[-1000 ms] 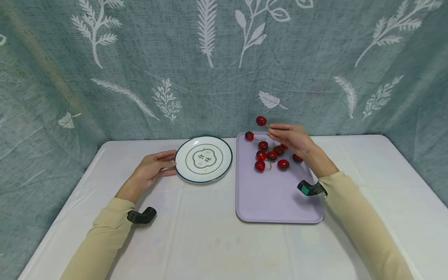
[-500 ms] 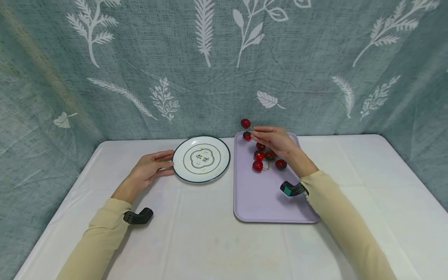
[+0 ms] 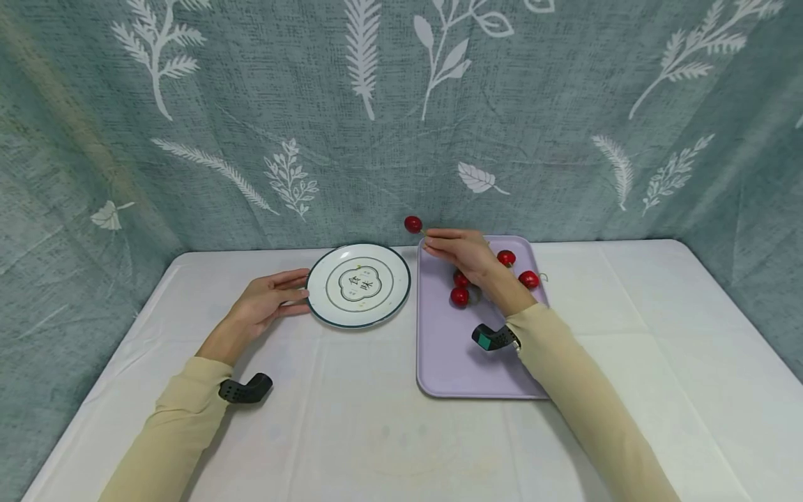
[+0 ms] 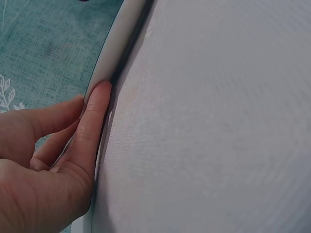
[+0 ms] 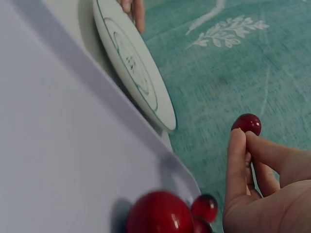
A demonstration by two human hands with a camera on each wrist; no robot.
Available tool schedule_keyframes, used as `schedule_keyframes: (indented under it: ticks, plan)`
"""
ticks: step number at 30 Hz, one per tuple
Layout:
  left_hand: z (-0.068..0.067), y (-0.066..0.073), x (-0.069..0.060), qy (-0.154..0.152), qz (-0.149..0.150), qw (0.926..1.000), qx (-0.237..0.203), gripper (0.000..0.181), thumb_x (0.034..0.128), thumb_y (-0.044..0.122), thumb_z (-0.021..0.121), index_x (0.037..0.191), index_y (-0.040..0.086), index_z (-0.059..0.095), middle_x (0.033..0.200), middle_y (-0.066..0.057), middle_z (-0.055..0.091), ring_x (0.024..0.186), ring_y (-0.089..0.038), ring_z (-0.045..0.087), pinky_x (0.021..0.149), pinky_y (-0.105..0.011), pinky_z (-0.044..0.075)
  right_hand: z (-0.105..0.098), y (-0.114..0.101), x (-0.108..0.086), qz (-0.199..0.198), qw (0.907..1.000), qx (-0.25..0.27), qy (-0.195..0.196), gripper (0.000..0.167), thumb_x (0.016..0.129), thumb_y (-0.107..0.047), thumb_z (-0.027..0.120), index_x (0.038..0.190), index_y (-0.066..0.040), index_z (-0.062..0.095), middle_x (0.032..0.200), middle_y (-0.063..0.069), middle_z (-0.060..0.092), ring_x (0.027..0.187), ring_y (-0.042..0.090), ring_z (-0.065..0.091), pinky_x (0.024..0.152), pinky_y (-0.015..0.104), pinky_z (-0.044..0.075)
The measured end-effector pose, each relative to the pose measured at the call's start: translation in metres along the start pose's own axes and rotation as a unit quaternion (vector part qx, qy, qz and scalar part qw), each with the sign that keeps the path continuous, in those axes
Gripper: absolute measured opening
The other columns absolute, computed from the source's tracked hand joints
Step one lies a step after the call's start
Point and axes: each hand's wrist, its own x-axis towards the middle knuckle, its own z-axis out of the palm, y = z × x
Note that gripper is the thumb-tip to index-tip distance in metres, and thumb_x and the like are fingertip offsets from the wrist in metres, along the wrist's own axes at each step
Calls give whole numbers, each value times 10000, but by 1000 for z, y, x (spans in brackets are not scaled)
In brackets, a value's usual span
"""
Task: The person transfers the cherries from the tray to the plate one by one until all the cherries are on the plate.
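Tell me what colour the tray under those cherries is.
The tray is a pale purple, like lilac; it shows best in the head view.

Left hand (image 3: 266, 300): long pinch, fingers mostly straight, pointing right. Left arm (image 3: 169, 425) trails back toward the body, lower left of it. Right hand (image 3: 461, 251): tight fingertip pinch, pointing left, toward the other hand. Right arm (image 3: 583, 397) slants back, lower right of it. Both sleeved, wrists bare just behind the hands. Hands well apart.

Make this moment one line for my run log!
left hand: holds plate | right hand: holds cherry by stem | tray: other cherries
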Motion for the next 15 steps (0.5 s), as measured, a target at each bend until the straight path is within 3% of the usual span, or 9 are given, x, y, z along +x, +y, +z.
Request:
schedule_keyframes:
  ticks: [15]
  plan:
    - [2, 1, -2, 6, 37, 10000, -12, 608, 973, -12, 562, 1524, 9, 305, 1560, -221, 276, 867, -45, 677, 875, -256, 584, 38, 16, 11, 266, 9994, -192, 146, 356, 935, 68, 598, 1291, 83, 590, 1307, 255, 582, 784, 91, 699, 948, 289, 561]
